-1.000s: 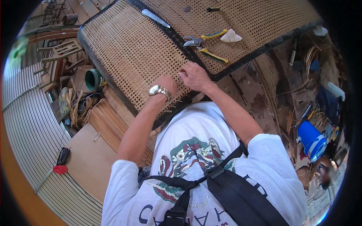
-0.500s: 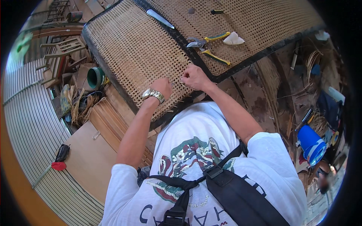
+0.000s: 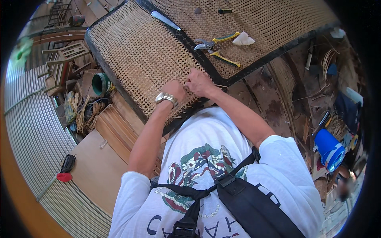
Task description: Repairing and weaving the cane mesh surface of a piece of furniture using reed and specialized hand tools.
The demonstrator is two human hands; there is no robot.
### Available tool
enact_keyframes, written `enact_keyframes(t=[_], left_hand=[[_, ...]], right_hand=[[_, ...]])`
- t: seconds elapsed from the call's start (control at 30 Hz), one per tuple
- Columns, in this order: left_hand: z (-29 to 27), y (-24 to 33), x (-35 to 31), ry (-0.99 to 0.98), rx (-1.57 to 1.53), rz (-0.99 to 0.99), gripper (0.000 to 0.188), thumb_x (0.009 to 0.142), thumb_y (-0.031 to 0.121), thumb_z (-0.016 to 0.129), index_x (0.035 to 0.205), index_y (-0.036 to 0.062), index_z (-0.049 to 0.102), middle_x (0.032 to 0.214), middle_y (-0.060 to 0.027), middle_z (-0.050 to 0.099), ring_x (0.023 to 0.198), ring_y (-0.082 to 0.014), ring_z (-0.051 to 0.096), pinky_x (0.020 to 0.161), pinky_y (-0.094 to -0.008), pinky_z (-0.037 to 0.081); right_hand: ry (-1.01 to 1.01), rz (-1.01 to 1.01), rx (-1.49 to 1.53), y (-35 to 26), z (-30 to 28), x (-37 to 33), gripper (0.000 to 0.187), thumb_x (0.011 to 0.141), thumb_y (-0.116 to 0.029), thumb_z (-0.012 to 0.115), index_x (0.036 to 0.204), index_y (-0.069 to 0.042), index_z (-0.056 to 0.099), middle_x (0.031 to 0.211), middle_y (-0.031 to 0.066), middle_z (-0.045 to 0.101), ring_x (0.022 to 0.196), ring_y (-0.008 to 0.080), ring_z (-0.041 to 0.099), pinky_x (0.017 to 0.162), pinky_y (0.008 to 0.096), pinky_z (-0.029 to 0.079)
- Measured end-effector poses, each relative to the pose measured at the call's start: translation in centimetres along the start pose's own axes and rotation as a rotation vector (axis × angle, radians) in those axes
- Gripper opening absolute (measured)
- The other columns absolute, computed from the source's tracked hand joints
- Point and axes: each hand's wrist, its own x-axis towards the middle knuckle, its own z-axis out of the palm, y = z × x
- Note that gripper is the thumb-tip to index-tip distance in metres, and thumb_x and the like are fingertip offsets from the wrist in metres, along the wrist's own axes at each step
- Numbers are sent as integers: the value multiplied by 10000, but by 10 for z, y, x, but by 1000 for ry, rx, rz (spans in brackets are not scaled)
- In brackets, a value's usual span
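Here both hands, left hand [image 3: 173, 89] and right hand [image 3: 198, 81], pinch thin, bendy cane strands [image 3: 189, 106] at the stiff woven cane panel's [image 3: 139, 55] edge.

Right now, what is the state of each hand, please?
Left hand: fingers curled, resting on the woven cane panel; what it grips cannot be told.
Right hand: closed, pinching at the cane strands by the panel edge.
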Motion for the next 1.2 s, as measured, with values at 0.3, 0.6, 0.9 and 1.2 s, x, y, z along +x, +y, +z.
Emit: enact_keyframes(t=[0.3, 0.6, 0.9, 1.2], left_hand=[[-7, -10, -24, 148, -11, -88, 398, 941, 415, 560, 956, 52, 725, 935, -223, 716, 883, -394, 695, 808, -490, 552], [-86, -36, -79, 222, 18, 108, 381, 934, 450, 588, 878, 84, 676, 780, -146, 696, 771, -339, 681, 676, -470, 516], [-31, -48, -32, 151, -282, -12, 280, 966, 322, 564, 988, 66, 675, 818, -206, 705, 763, -391, 685, 725, -505, 529], [4, -39, -12, 69, -16, 18, 243, 931, 242, 560, 1026, 58, 688, 945, -231, 714, 899, -403, 693, 803, -497, 549]], right_hand=[[358, 102, -20, -36, -3, -24, 158, 746, -127, 640, 865, -36, 688, 1066, 133, 587, 1094, 314, 535, 893, 413, 434], [346, 21, 519, -22, -19, 0, 308, 877, -251, 689, 1097, -39, 653, 1089, 133, 640, 1039, 242, 612, 891, 387, 477], [32, 272, 926, -17, -25, -4, 218, 910, -257, 723, 996, -57, 723, 893, 9, 690, 895, 119, 640, 775, 271, 500], [14, 283, 1210, -12, -34, 2, 158, 944, -181, 709, 1005, -35, 711, 870, -10, 680, 833, 81, 629, 764, 247, 510]])
